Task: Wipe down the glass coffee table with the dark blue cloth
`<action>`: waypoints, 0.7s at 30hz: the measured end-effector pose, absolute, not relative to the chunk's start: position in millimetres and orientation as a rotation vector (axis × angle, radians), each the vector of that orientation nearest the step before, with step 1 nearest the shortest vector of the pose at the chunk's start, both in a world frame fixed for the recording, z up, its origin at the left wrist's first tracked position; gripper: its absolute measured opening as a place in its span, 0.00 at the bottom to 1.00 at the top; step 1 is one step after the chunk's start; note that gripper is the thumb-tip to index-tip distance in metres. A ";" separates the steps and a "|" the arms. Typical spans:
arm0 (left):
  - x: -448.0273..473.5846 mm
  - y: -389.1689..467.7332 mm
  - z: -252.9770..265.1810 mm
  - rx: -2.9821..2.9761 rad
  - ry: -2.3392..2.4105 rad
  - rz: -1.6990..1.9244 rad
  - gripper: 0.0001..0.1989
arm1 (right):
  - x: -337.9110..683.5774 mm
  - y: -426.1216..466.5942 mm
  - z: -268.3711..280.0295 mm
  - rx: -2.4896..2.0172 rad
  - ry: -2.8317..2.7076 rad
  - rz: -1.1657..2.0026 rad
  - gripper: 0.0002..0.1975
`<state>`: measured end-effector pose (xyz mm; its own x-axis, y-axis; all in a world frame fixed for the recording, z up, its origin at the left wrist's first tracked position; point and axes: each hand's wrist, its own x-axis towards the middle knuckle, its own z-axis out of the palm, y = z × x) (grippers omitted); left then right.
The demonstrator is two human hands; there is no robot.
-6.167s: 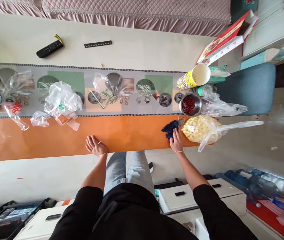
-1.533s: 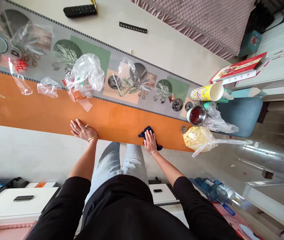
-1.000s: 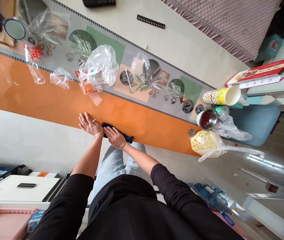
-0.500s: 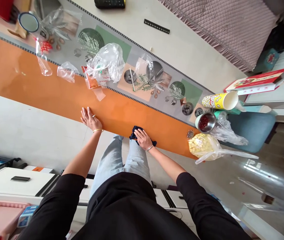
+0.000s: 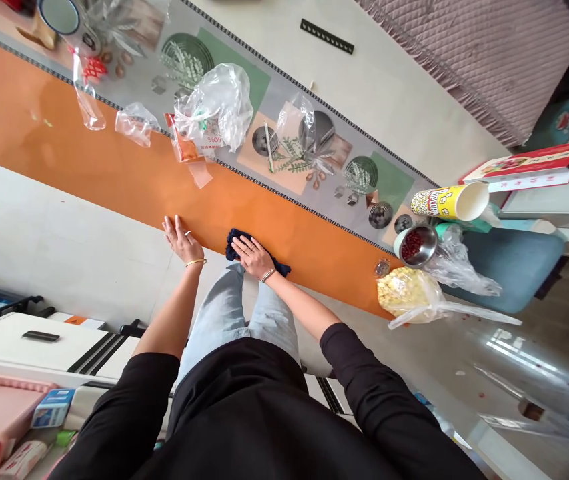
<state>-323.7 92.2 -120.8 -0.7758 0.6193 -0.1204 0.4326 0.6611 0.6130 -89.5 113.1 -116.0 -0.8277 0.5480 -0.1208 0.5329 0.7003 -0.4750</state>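
Observation:
My right hand (image 5: 253, 257) lies over a dark blue cloth (image 5: 282, 268) and presses it on the orange tabletop (image 5: 334, 270), near the front edge. Bunched cloth shows past the fingertips and beside the wrist; the part beneath the palm is hidden. To its left my left hand (image 5: 184, 243) rests at the same edge with its fingers apart, holding nothing. Beyond the hands, a clear plastic bag (image 5: 231, 100) sits partly over a red and white packet (image 5: 181, 140). Further left lies a crumpled piece of clear plastic (image 5: 137, 123).
A patterned runner (image 5: 274, 87) covers the far side. At the right end stand a bag of yellow snacks (image 5: 401, 293), a metal bowl (image 5: 427, 248) of red beans and a yellow popcorn cup (image 5: 437, 201). A blue-grey chair (image 5: 519, 267) adjoins that end. An enamel mug (image 5: 77, 33) stands far left.
My right hand has slid left along the table edge with the cloth under it, closer to my left hand. My left hand stays about where it was. The view has shifted slightly.

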 end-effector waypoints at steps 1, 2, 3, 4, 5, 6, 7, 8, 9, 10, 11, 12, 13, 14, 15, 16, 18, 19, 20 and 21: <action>-323.5 92.1 -120.4 0.844 2.557 0.821 0.26 | -78.4 113.3 -114.3 -0.897 -2.882 0.784 0.30; -324.3 91.8 -120.1 0.853 2.555 0.817 0.26 | -64.4 112.9 -112.5 -0.890 -2.895 0.781 0.30; -325.9 91.3 -119.8 0.862 2.555 0.812 0.26 | -48.6 111.9 -110.7 -0.891 -2.909 0.778 0.30; -327.9 90.4 -119.5 0.875 2.555 0.806 0.26 | -32.5 110.5 -108.9 -0.894 -2.923 0.775 0.29; -330.0 89.1 -119.2 0.894 2.553 0.798 0.26 | -17.5 109.0 -107.2 -0.900 -2.936 0.771 0.29; -332.1 87.7 -119.1 0.917 2.549 0.787 0.26 | -5.2 107.5 -105.6 -0.905 -2.948 0.766 0.29; -333.8 86.1 -118.9 0.942 2.543 0.778 0.26 | 3.1 106.5 -104.3 -0.907 -2.959 0.761 0.29; -335.1 84.7 -118.8 0.963 2.537 0.769 0.27 | 6.4 106.0 -103.4 -0.906 -2.968 0.756 0.29; -335.8 83.6 -118.6 0.978 2.531 0.763 0.27 | 4.5 106.3 -103.1 -0.902 -2.974 0.753 0.30; -336.0 82.8 -118.4 0.987 2.526 0.759 0.27 | -2.5 107.3 -103.5 -0.894 -2.978 0.753 0.30; -335.8 82.4 -118.0 0.987 2.525 0.758 0.27 | -14.0 109.1 -104.7 -0.879 -2.981 0.756 0.30; -335.3 82.5 -117.5 0.983 2.524 0.757 0.27 | -28.6 111.4 -106.4 -0.858 -2.982 0.759 0.31; -334.6 82.8 -116.9 0.978 2.523 0.754 0.27 | -45.1 114.1 -108.6 -0.836 -2.980 0.761 0.31; -333.9 83.2 -115.9 0.972 2.523 0.747 0.27 | -61.7 116.9 -110.9 -0.817 -2.975 0.758 0.31; -333.4 83.6 -114.7 0.966 2.523 0.737 0.27 | -76.7 119.7 -113.2 -0.799 -2.967 0.753 0.31; -333.1 83.9 -113.2 0.961 2.524 0.724 0.27 | -88.7 122.2 -115.0 -0.783 -2.959 0.744 0.30; -333.3 83.5 -109.5 0.961 2.518 0.688 0.27 | -98.8 125.3 -116.8 -0.763 -2.942 0.725 0.29; -333.9 82.9 -107.5 0.964 2.517 0.669 0.27 | -95.7 125.6 -116.6 -0.761 -2.937 0.721 0.29; -334.8 82.1 -105.5 0.969 2.516 0.651 0.27 | -87.1 125.0 -115.8 -0.767 -2.935 0.720 0.29; -335.9 81.0 -103.6 0.977 2.514 0.635 0.27 | -73.7 123.4 -114.4 -0.779 -2.937 0.723 0.29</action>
